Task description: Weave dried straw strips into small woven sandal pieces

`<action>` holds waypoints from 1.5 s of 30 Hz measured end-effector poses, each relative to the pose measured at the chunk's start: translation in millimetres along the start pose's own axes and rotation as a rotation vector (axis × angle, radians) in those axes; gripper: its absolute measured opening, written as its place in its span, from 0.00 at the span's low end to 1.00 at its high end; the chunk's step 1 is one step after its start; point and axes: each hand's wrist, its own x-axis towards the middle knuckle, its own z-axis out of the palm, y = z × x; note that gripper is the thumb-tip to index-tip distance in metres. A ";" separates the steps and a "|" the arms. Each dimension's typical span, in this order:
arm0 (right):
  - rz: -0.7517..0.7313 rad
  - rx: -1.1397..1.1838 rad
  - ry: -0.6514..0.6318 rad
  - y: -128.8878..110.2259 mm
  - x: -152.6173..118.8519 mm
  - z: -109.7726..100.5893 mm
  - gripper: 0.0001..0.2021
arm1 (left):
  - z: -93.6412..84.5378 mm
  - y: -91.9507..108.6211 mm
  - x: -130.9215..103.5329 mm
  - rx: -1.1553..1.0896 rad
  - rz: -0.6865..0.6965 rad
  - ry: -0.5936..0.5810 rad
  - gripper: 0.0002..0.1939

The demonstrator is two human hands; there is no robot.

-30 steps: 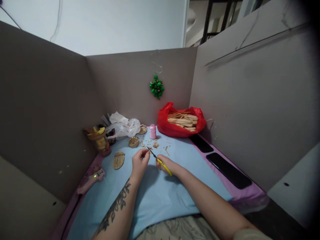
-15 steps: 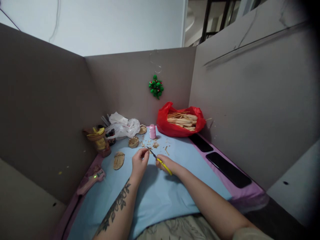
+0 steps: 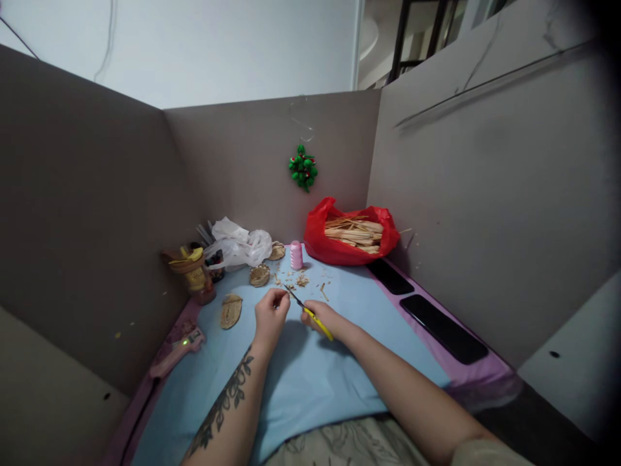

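Since the earlier frame, displacement is minimal: both hands and the scissors sit a trace further left in the view, and the items around them keep their places. I have the right hand (image 3: pixel 330 316) wrapped around the handles of the yellow-handled scissors (image 3: pixel 320 325); its grip is closed on them. Blades point forward and left, their tips just beside the fingertips of the left hand (image 3: pixel 270 317). I hold that hand with thumb and forefinger drawn together; I cannot tell what lies between them. Blade opening is also too small to tell.

Both hands and the scissors are above the light-blue cloth (image 3: pixel 339 382). Straw-coloured trimmings (image 3: pixel 303 281) lie scattered beyond the blades, with a pink thread spool (image 3: pixel 296 257) upright behind them. To the left of the left hand lies a flat woven oval (image 3: pixel 231 312); farther back sits a round woven piece (image 3: pixel 259 276). At the left edge is a pink glue gun (image 3: pixel 177 353), green indicator lit. At the back, a red plastic bag (image 3: pixel 315 239) contains dry straw strips (image 3: pixel 356 234).
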 end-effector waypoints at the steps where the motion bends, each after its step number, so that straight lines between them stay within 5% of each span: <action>1: 0.000 0.003 0.005 0.9 0.1 0.6 0.21 | 0.0 0.1 -0.1 0.007 0.003 0.002 0.08; 31: 0.216 0.101 0.047 -9.1 -3.7 -0.3 0.19 | 0.4 -0.1 -0.3 -0.050 -0.029 -0.003 0.08; 45: 0.408 -0.360 0.306 27.0 1.1 -43.1 0.18 | 5.3 -9.2 4.8 -0.245 -0.178 0.001 0.13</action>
